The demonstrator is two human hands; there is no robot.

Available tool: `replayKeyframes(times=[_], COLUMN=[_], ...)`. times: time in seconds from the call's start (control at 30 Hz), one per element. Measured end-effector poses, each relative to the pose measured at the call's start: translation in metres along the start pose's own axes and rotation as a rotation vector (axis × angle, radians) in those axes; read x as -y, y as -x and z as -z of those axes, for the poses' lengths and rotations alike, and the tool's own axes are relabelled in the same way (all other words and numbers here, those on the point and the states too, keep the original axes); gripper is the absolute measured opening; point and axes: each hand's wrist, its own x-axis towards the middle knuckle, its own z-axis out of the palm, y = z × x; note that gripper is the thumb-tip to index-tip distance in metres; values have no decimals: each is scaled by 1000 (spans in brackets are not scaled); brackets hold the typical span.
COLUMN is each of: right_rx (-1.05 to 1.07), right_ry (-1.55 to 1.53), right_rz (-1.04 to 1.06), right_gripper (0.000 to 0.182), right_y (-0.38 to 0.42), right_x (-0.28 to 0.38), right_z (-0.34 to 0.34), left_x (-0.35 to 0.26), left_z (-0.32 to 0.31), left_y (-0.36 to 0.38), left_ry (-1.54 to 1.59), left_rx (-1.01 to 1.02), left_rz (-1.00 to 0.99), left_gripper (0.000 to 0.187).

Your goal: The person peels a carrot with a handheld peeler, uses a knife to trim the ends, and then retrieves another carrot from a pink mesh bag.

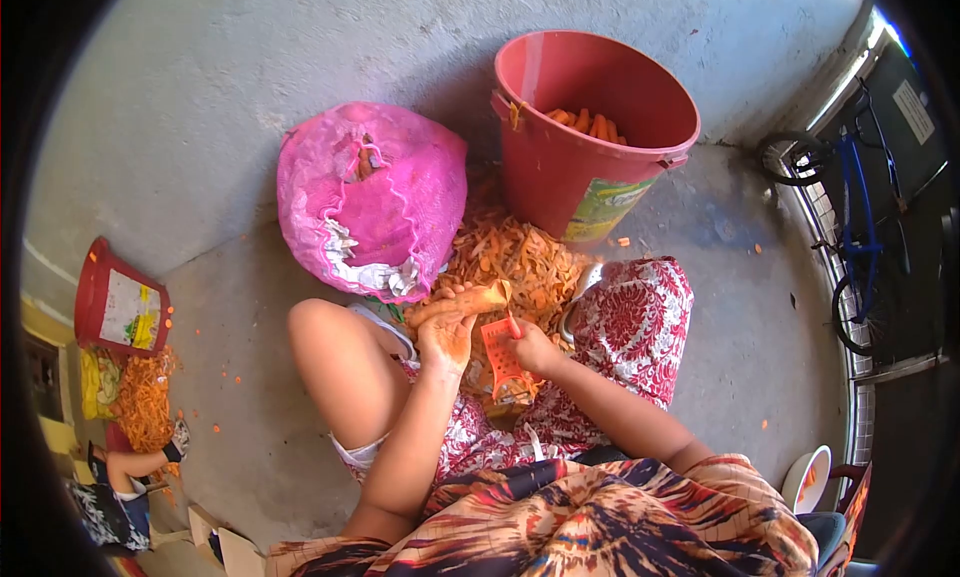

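Observation:
My left hand is closed around a thick carrot, palm turned up, the carrot's blunt end pointing right. Just right of it, my right hand grips a flat orange-red plastic tool with rows of small holes; its working edge is hard to make out. A strip of peel hangs near the carrot's end. Beneath and beyond both hands lies a big heap of carrot peelings, between my knees.
Behind the heap stand a pink mesh sack and a large red bucket with carrots inside. At left, another person's leg shows near a smaller red bucket and more peelings. A blue bicycle stands at right, above a white bowl.

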Motion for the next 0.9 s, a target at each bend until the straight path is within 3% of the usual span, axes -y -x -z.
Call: replayKeyframes(times=[0.1,0.2,0.27,0.37,0.47,0.7,0.9], right_rx=[29,-108,-111,-56,-109,-224,-80], right_ry=[55,66,105,116,174,165,-114], right_rz=[49,155,94,31,80,102,1], right_gripper=[31,29,27,23,20,18,27], right_y=[-1,-6,-13,-14,-18,-13,-2], right_x=[3,-9,-22,-24,-25,-19,3], right_z=[4,1,2,2,0,-5,-7], left_x=[-1,-1,-2,-5,-3,-2,-2], left_z=[-5,4,4,3,-3,-8,-4], left_y=[-2,-3,-4,-3,-3,-3,-4], left_ry=[104,190,159,87,123,108,73], left_rx=[32,20,25,-160,-18,59,193], left_rz=[13,91,127,173,93,79,8], left_gripper=[23,23,22,20,19,26,32])
